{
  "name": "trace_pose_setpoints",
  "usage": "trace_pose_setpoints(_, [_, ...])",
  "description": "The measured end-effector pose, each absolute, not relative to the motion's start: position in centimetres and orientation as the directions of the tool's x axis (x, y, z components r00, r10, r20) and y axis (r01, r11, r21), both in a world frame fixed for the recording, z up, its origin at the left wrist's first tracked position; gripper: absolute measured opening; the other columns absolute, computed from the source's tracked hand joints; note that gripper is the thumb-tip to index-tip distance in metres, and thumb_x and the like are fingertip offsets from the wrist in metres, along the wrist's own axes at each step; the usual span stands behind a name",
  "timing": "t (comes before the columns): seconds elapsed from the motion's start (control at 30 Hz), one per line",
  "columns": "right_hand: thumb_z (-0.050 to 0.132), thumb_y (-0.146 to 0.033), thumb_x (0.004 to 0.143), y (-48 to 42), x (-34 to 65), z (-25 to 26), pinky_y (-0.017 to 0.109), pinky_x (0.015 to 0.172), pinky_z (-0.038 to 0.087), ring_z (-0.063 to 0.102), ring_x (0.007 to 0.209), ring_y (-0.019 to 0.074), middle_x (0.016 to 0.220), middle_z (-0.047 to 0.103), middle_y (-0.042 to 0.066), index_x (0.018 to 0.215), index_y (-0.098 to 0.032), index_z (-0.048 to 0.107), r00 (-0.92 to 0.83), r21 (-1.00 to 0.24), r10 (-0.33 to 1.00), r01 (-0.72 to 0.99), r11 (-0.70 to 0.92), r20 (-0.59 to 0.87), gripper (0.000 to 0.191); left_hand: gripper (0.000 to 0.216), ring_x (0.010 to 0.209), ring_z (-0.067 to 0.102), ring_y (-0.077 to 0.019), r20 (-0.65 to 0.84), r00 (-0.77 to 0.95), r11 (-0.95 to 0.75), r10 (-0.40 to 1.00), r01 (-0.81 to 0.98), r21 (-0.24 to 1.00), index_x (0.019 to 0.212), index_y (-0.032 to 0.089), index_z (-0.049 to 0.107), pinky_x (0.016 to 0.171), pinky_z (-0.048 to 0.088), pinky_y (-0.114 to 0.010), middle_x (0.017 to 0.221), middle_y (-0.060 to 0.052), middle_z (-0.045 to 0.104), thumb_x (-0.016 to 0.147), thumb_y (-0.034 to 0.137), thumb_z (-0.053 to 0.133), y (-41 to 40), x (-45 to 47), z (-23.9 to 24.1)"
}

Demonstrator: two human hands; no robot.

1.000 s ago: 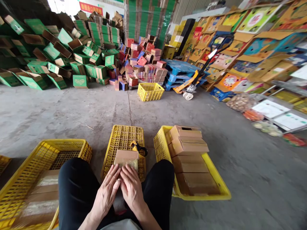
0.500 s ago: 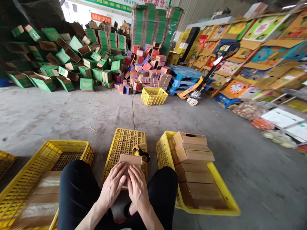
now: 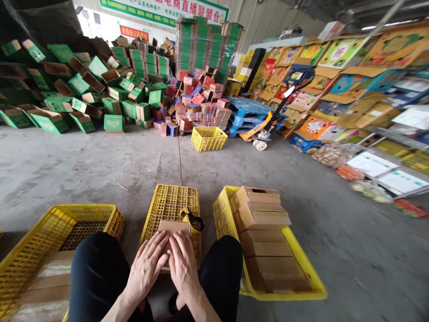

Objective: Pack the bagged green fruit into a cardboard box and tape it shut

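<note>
Carton (image 3: pixel 174 226) under left hand (image 3: pixel 146 263) and right hand (image 3: pixel 182 264), equally near.
Fingers lie flat, slightly parted; its long axis seems near-to-far.

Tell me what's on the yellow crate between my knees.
A small cardboard box and a black-and-yellow tool lie on that crate. Your left hand and right hand rest on the box, covering part of its top; the crate surface beneath is hidden.

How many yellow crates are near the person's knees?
3. The left crate is beside the left knee, the middle crate between the knees, below the box, the right crate beside the right knee. A yellow piece at the picture's left edge may be another.
</note>
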State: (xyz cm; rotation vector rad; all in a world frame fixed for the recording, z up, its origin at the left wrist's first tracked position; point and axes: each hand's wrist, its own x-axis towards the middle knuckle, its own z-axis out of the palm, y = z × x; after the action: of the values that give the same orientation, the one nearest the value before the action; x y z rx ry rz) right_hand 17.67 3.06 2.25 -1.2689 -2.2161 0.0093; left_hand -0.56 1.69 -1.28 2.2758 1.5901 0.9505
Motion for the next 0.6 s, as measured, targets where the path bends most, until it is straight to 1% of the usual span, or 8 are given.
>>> trace_pose_setpoints(0.03, [0.046, -0.014, 0.104, 3.0, 17.8, 2.0, 0.050, 0.121, 0.049, 0.052, 0.147, 0.0288, 0.156, 0.057, 0.011, 0.162, -0.020, 0.041, -0.383, -0.262, 0.794, 0.799, 0.541, 0.472, 0.058, 0.058, 0.156, 0.038, -0.0250, 0.376, 0.196, -0.385, 0.906, 0.753, 0.534, 0.164, 0.036, 0.036, 0.130, 0.029, -0.048, 0.169, -0.002, 0.042, 0.108, 0.042, 0.051, 1.6, -0.4, -1.3])
trace_pose_setpoints(0.1, [0.047, -0.015, 0.104, 2.9, 18.0, 1.8, 0.050, 0.121, 0.049, 0.050, 0.149, 0.0290, 0.161, 0.052, 0.011, 0.165, -0.020, 0.034, -0.389, -0.238, 0.803, 0.815, 0.528, 0.452, 0.063, 0.059, 0.158, 0.033, -0.0250, 0.334, 0.151, -0.341, 0.931, 0.689, 0.640, 0.165, 0.037, 0.033, 0.131, 0.026, -0.047, 0.172, -0.001, 0.036, 0.108, 0.043, 0.049, 1.3, 0.0, -1.5])
trace_pose_setpoints(0.2, [0.050, -0.020, 0.104, 2.7, 18.1, 2.2, 0.053, 0.120, 0.049, 0.047, 0.150, 0.0311, 0.165, 0.047, 0.010, 0.168, -0.021, 0.026, -0.402, -0.235, 0.823, 0.823, 0.517, 0.400, 0.069, 0.062, 0.161, 0.025, -0.0250, 0.193, 0.068, -0.200, 0.979, 0.506, 0.839, 0.168, 0.036, 0.025, 0.131, 0.025, -0.046, 0.177, -0.001, 0.022, 0.109, 0.047, 0.043, 0.5, 0.6, -1.6])
trace_pose_setpoints(0.27, [0.057, -0.029, 0.102, 2.7, 18.1, 2.8, 0.055, 0.120, 0.047, 0.044, 0.152, 0.0342, 0.167, 0.043, 0.010, 0.169, -0.020, 0.024, -0.417, -0.251, 0.834, 0.818, 0.517, 0.360, 0.075, 0.062, 0.162, 0.020, -0.0258, 0.104, 0.022, -0.104, 0.994, 0.367, 0.924, 0.168, 0.035, 0.024, 0.132, 0.021, -0.048, 0.177, -0.001, 0.018, 0.110, 0.050, 0.038, 0.2, 0.9, -1.6])
trace_pose_setpoints(0.37, [0.068, -0.043, 0.096, 2.9, 17.9, 3.5, 0.058, 0.121, 0.043, 0.041, 0.152, 0.0392, 0.169, 0.039, 0.009, 0.170, -0.021, 0.019, -0.444, -0.269, 0.843, 0.809, 0.523, 0.305, 0.091, 0.063, 0.162, 0.016, -0.0275, 0.023, -0.004, -0.022, 1.000, 0.202, 0.979, 0.167, 0.032, 0.029, 0.132, 0.014, -0.051, 0.177, -0.002, 0.018, 0.109, 0.056, 0.034, 0.0, 0.9, -1.3])
trace_pose_setpoints(0.43, [0.072, -0.047, 0.092, 3.0, 17.6, 3.6, 0.060, 0.120, 0.042, 0.040, 0.152, 0.0417, 0.170, 0.037, 0.007, 0.170, -0.024, 0.016, -0.455, -0.260, 0.847, 0.813, 0.521, 0.274, 0.099, 0.065, 0.163, 0.015, -0.0280, -0.017, 0.010, 0.015, 1.000, 0.137, 0.990, 0.167, 0.030, 0.031, 0.132, 0.012, -0.051, 0.177, -0.003, 0.018, 0.108, 0.058, 0.035, 0.1, 0.8, -1.2])
trace_pose_setpoints(0.5, [0.074, -0.046, 0.090, 3.2, 17.2, 3.4, 0.061, 0.120, 0.039, 0.039, 0.152, 0.0430, 0.171, 0.034, 0.005, 0.171, -0.027, 0.011, -0.459, -0.241, 0.853, 0.824, 0.513, 0.248, 0.104, 0.067, 0.163, 0.014, -0.0275, -0.041, 0.029, 0.038, 0.999, 0.100, 0.994, 0.167, 0.030, 0.031, 0.132, 0.011, -0.051, 0.177, -0.004, 0.017, 0.107, 0.059, 0.036, 0.2, 0.6, -1.0])
trace_pose_setpoints(0.6, [0.072, -0.039, 0.092, 3.5, 16.3, 2.9, 0.062, 0.124, 0.032, 0.035, 0.155, 0.0417, 0.172, 0.030, 0.005, 0.171, -0.026, 0.005, -0.462, -0.224, 0.856, 0.831, 0.509, 0.232, 0.104, 0.068, 0.163, 0.013, -0.0266, -0.056, 0.022, 0.054, 0.998, 0.077, 0.996, 0.167, 0.028, 0.030, 0.133, 0.010, -0.050, 0.177, -0.004, 0.016, 0.107, 0.060, 0.035, 0.4, 0.2, -0.8])
